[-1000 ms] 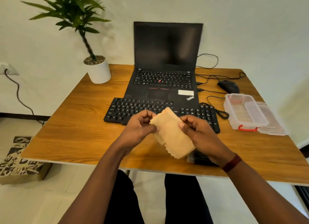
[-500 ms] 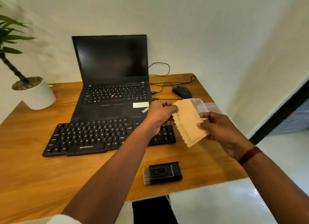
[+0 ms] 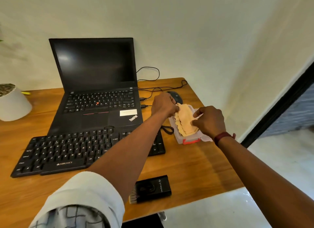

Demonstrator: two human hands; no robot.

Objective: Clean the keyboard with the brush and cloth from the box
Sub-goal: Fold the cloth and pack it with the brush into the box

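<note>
Left hand (image 3: 164, 105) and right hand (image 3: 209, 120) pinch the folded cloth (image 3: 185, 122) over the clear box (image 3: 188, 141) by the table (image 3: 195, 161)'s right edge.

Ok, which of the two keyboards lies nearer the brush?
The separate black keyboard lying flat in front of the laptop; the brush sits near its right end. The laptop's own keys are farther back.

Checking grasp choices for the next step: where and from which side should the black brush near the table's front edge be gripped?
Likely the black body of the brush, pinched across its two long sides from above. It lies flat on the table, bristles at its left end, so the body's right half offers a firm, bristle-free hold.
</note>
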